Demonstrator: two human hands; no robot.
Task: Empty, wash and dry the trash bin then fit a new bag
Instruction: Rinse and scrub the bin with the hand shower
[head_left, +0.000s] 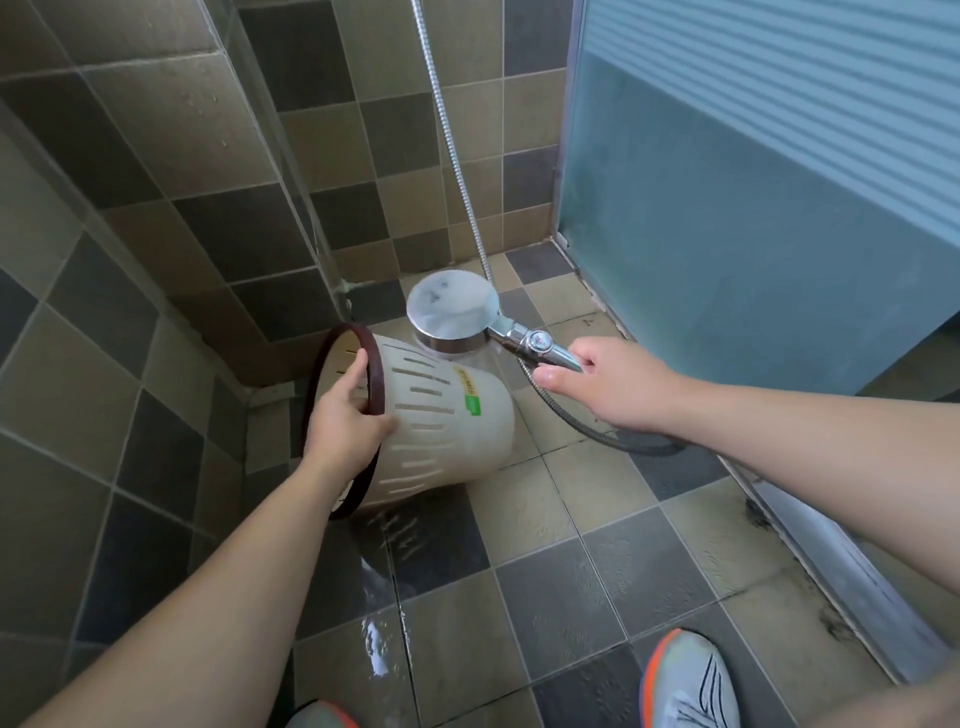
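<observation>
Nearest, two shoes: right shoe (691, 686) grey with orange trim, left shoe (324, 716) only a toe at the lower edge. Both stand on the tiled floor (597, 597).

Next, a water trail (382, 613) running toward me along the floor from under the bin; the tiles shine there.

Item, left hand (348, 415): fingers hooked inside the dark rim (375, 374), thumb across the outer wall, gripping it firmly.

Item, bin (457, 415): cream plastic, slotted sides, green and yellow label on its wall. Tipped on its side, mouth turned left toward the wall tiles, base to the right. It looks lifted off the floor, though I cannot tell if its low edge touches. No bag and no rubbish visible.

Item, right hand (618, 384): curled round the chrome handle of the shower head (452, 312), thumb lying along it. The head hangs just above the bin's upper side, face down. Spray is hard to make out, but water seems to be falling on the wall.

Item, hose (457, 135): metal, one stretch climbing the back corner, another looping under my right wrist.

Farthest, a frosted door (753, 208) at right.

Step in hand, by my reckoning: washing, outside being rinsed. Next move calls for turning the bin by its rim so the spray reaches inside, then draining it before drying.
</observation>
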